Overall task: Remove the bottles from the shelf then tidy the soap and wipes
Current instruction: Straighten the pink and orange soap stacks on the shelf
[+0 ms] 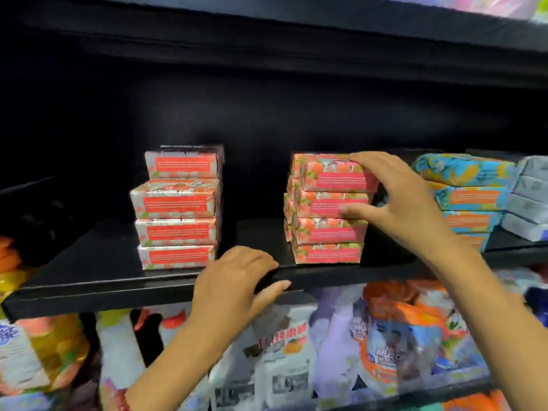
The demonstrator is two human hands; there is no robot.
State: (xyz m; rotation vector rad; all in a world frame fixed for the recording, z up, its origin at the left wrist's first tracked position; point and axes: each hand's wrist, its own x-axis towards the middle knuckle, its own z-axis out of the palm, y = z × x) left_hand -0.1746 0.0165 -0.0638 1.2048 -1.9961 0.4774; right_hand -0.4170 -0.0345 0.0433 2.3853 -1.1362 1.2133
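Observation:
Two stacks of pink-orange soap boxes stand on the black shelf (98, 271). The left stack (178, 209) is a little uneven. My right hand (394, 200) is at the right stack (326, 232), fingers over the top box and thumb on the front of the second box, holding those upper boxes. My left hand (237, 280) rests on the shelf's front edge between the stacks, fingers loosely bent, thumb along the lip, holding nothing. A stack of blue-orange packs (465, 197) and grey wipe packs (530, 200) sit to the right. No bottles show on this shelf.
The shelf's back and left side are dark, with a dim black object (38, 221) at the far left. Another shelf board (267, 40) hangs above. Below, a lower shelf is crowded with colourful refill pouches and packs (284, 357).

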